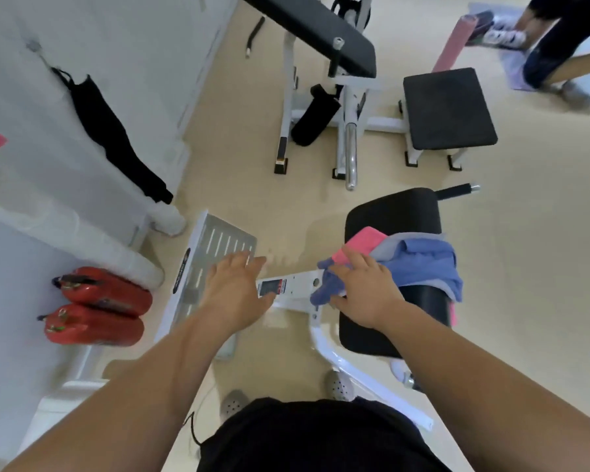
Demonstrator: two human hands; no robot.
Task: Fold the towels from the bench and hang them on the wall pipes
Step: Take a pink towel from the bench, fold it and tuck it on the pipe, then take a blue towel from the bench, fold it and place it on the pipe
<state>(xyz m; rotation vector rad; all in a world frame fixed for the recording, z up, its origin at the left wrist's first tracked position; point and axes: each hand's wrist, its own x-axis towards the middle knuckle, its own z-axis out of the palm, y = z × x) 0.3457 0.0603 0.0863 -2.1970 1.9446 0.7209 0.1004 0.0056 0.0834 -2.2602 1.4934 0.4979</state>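
- the wall pipes (123, 257) run white and thick along the wall at far left, well apart from the towels. anything folded has to travel leftward across the body to reach them.
- two red fire extinguishers (99, 311) lie on the floor just below the pipes.
- a slotted metal footplate (218, 240) stands between the pipes and the counter.
- the left hand (234, 287) hovers over the footplate's right edge with fingers straight and spread. it holds nothing and is clear of the cloth.
- the right hand (365, 294) lies on the near-left end of the towel pile with fingers spread and mostly straight. it touches the cloth and does not look closed round it yet.
- the blue towel (426, 267) is crumpled on top. its long run goes left to right across the counter, and one corner hangs off the left edge under the right hand.
- a pink towel (361, 245) pokes out at the far-left of the pile, with a grey towel (389, 248) just beside it.
- the black padded counter (392, 212) carries all three towels, to the right of the body.
- my reading: the right hand is much the nearer, so it would likely lift first. the left would have to cross rightward to take the hanging corner.
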